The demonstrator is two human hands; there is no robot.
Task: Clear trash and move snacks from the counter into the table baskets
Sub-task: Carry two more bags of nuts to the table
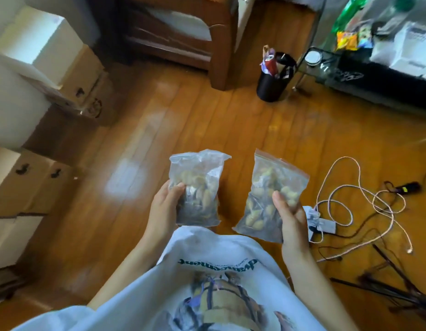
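Two clear zip bags of yellowish snacks are held side by side above the wooden floor [207,120], at lower centre of the frame. The left bag [197,185] is gripped along its lower left edge by the left hand [165,209], with the thumb laid across its front. The right bag [270,197], tilted slightly and sealed with a red strip, is gripped at its lower right side by the right hand [291,220], thumb on the front. The bags are kept just apart. A black bin [271,86] stuffed with wrappers is seen at upper right of centre, beside a glass tabletop [326,60]. Tangled cables [355,204] lie on the floor at the right, and cardboard boxes [71,87] are stacked at the left.
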